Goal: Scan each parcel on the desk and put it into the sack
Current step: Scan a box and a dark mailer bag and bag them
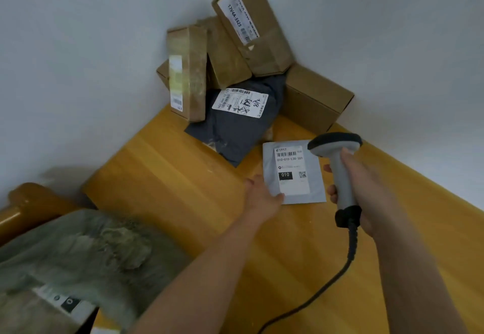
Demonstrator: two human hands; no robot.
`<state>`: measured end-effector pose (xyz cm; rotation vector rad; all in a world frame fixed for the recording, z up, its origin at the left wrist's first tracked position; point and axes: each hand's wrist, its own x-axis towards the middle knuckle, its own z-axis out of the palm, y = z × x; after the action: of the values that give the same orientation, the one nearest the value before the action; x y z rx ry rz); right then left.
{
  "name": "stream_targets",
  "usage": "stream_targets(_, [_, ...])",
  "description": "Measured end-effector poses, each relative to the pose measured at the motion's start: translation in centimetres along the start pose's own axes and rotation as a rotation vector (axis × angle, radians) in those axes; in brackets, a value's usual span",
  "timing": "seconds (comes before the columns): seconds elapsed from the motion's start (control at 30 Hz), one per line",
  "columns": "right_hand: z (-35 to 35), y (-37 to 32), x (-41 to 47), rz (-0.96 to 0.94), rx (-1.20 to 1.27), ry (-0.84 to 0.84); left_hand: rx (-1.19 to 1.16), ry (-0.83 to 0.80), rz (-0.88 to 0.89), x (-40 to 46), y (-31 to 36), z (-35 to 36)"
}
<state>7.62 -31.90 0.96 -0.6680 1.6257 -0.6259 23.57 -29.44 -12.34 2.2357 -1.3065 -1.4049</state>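
Note:
A flat grey mailer [314,174] with a white barcode label lies on the yellow wooden desk [183,176]. My left hand [262,197] pinches its lower left corner, thumb on top. My right hand [364,189] grips the handle of a grey barcode scanner [337,155], whose black head points left over the mailer's label. A greenish sack [78,255] lies open at the lower left, below the desk edge, with a labelled parcel showing inside it.
In the desk's far corner stand several brown cardboard boxes [251,27] and a dark grey poly bag [243,124] with a white label. The scanner's black cable [340,268] trails down toward me. White walls close in on the left and right.

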Motion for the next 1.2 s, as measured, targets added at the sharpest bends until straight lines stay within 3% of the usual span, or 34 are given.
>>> stream_targets(0.1, [0.1, -0.2, -0.3, 0.002, -0.026, -0.050, -0.046, 0.108, -0.176, 1.8, 0.2, 0.2])
stream_targets(0.23, [0.5, -0.6, -1.4, -0.081, -0.056, -0.083, -0.042, 0.131, -0.298, 2.7, 0.2, 1.1])
stream_targets(0.57, [-0.5, -2.4, -3.1, -0.146, -0.079, -0.032, 0.011, 0.161, -0.277, 3.2, 0.7, 2.1])
stream_targets(0.77, [-0.9, -2.8, -4.1, -0.148, -0.076, -0.039, -0.388, 0.092, -0.382, 3.2, 1.5, 2.1])
stream_targets(0.93, [-1.3, -3.2, -5.5, -0.170, -0.082, -0.022, -0.682, -0.067, -0.391, 2.1, 2.1, 1.8])
stream_targets(1.2, [-1.6, -4.1, -9.9, -0.227, -0.058, 0.006, -0.810, -0.102, -0.319, -1.1, 3.0, -0.5])
